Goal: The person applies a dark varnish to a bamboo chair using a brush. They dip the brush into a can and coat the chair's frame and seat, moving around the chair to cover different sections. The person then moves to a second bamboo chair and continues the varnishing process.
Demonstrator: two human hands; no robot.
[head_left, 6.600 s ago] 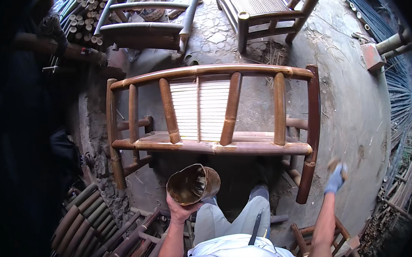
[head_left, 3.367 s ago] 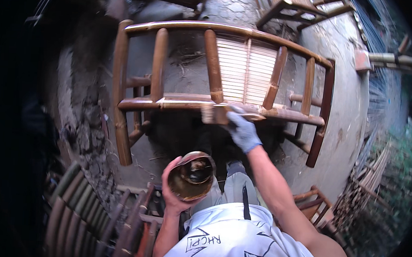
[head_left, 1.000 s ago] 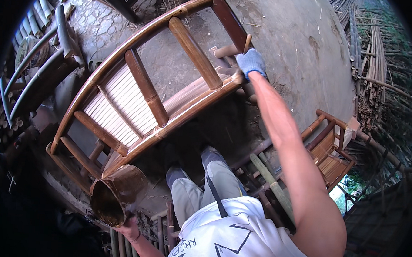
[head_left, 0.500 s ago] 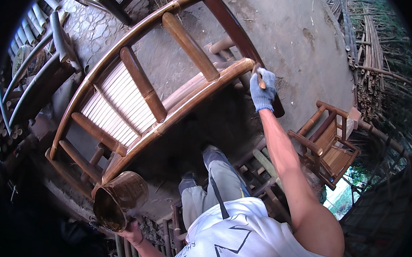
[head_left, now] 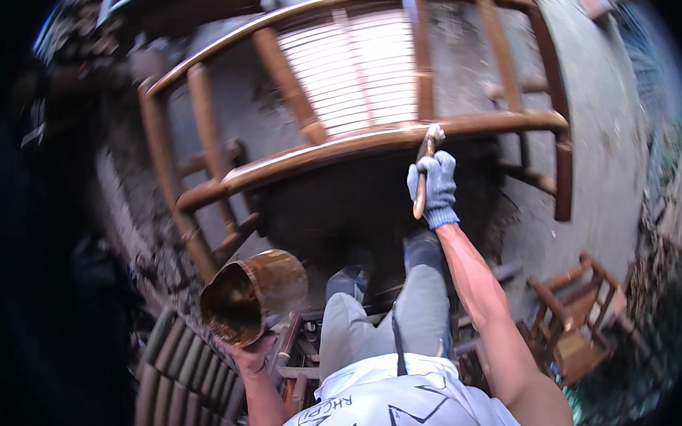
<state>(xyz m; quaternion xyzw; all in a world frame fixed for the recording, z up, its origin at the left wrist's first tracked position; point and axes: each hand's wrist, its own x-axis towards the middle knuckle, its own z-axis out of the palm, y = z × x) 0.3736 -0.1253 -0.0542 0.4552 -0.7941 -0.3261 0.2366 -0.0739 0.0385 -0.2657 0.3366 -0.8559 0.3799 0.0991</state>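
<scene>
My right hand (head_left: pixel 439 189), in a grey-blue knit glove, is closed around the wooden handle of a brush (head_left: pixel 419 200). The brush's pale tip touches the glossy brown front rail (head_left: pixel 344 145) of a large bamboo chair frame, near the rail's middle. At lower left, my bare left hand (head_left: pixel 250 355) supports a round brown bucket (head_left: pixel 285 286) from below, its fingers partly hidden. The bucket is tilted with its mouth facing left, and brown liquid (head_left: pixel 236 306) shows inside. Behind the rail is a pale slatted panel (head_left: pixel 349 67) between brown bamboo bars.
A small bamboo chair (head_left: pixel 574 318) stands at the right. A row of bamboo poles (head_left: pixel 174 382) lies at lower left, below the bucket. My feet are under the front rail. Cut bamboo is heaped at the far right, and another dark frame (head_left: pixel 186 4) stands at the back left.
The view has turned, so the chair frame now lies more level. My right hand and brush have moved from the rail's right end toward its middle. The left hand still holds the bucket.
</scene>
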